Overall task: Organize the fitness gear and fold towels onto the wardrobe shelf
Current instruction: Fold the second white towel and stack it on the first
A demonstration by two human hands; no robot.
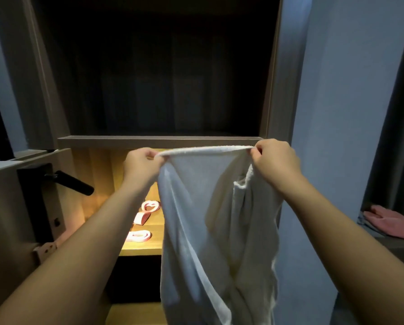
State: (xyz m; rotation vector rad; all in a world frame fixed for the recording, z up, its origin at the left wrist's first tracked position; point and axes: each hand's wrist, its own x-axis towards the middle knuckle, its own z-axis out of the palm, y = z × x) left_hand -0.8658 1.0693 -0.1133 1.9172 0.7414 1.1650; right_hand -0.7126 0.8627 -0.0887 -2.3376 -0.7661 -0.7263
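1. White towel (210, 207): held up in the air in front of the lit shelf (153, 246), covering that shelf's right part. Top edge stretched level, just above the lit shelf's opening. The rest hangs in loose vertical folds past the bottom of the frame.
2. Left hand (141, 164): above the lit shelf, fingers curled, pinching the towel's top left corner.
3. Right hand (275, 158): up and to the right of the lit shelf, thumb and fingers pinching the top right corner. A loose hem droops just under it.
4. Pink bands (138, 236): three looped pieces lying on the lit shelf, left of the hanging towel, spaced front to back.
5. Dark compartment (158, 90): directly above the lit shelf; contents too dark to tell.
6. Black door handle (72, 182): left of the lit shelf, on an open door.
7. Pink cloth (391, 222): far right of the lit shelf, lying crumpled on a low surface.
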